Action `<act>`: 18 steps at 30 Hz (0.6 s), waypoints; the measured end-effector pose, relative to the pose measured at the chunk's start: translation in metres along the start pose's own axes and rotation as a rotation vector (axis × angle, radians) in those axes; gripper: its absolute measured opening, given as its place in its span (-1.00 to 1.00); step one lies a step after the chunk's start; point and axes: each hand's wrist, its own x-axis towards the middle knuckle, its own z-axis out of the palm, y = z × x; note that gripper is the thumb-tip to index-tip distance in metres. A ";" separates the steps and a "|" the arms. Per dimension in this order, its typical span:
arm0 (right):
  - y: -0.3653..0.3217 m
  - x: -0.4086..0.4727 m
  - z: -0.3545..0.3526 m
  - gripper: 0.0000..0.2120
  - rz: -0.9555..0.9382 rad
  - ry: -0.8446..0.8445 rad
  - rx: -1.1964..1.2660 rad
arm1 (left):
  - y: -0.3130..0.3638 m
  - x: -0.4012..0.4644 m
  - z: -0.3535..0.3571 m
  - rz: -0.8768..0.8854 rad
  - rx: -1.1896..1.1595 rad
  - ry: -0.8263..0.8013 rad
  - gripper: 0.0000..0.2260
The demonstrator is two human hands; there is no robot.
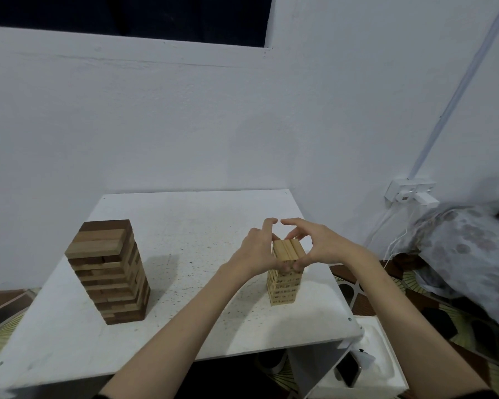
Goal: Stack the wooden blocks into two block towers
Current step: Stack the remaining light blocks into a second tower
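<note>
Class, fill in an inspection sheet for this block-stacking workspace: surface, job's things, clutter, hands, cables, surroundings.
Surface: white table, speckled with small dark marks, set against a white wall.
Job's things: dark block tower stands upright on the table's left; pale block tower, narrower, stands upright on the right. No loose blocks seen.
Clutter: nothing seen on the tabletop.
Hands: left hand and right hand cup the pale tower's top from either side, thumbs at its near face, fingers arched above.
Cables: white cables hang from a wall socket at right.
Surroundings: patterned fabric bundle at right; patterned floor covering beneath.
</note>
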 end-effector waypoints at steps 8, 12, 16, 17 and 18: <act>0.002 -0.025 -0.010 -0.25 -0.007 0.186 0.364 | -0.007 -0.009 -0.008 -0.123 -0.573 0.159 -0.49; 0.000 -0.027 0.021 -0.14 0.063 0.396 0.736 | 0.006 -0.027 0.015 -0.155 -0.778 0.248 -0.55; -0.004 -0.024 0.055 -0.15 0.102 0.445 0.952 | 0.016 -0.044 0.034 -0.076 -0.941 0.159 -0.60; -0.004 -0.024 0.061 -0.15 0.097 0.453 0.990 | 0.023 -0.050 0.035 -0.056 -0.956 0.125 -0.62; -0.004 -0.025 0.066 -0.14 0.093 0.459 1.019 | 0.026 -0.055 0.038 -0.048 -0.966 0.099 -0.61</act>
